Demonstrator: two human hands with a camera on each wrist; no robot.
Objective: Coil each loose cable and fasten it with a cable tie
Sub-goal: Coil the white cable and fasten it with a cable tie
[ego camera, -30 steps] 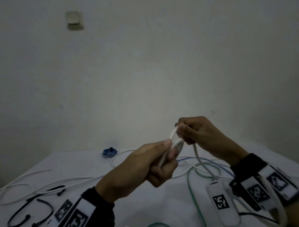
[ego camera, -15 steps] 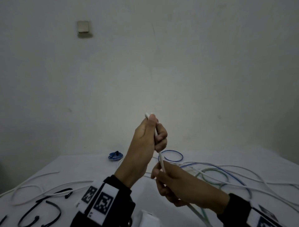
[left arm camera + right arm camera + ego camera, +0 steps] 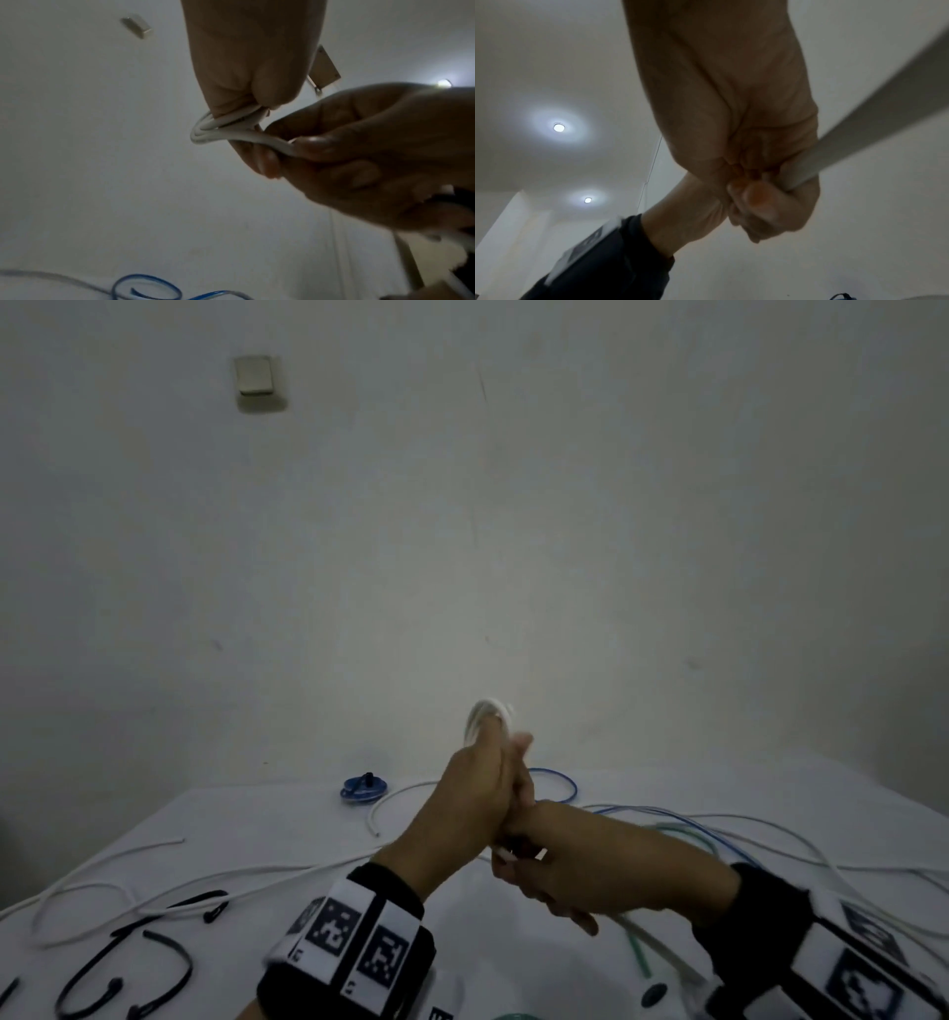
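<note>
Two hands, left hand and right hand, meet at lower centre on one white cable. One small blue coil at centre left. One green cable, lower right. Black cable ties at lower left, count unclear. One wall switch, upper left.

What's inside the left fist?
The left hand grips stacked loops of white cable; the loop ends poke out past the fingers. The right hand holds its tail. How many loops lie inside is covered.
</note>
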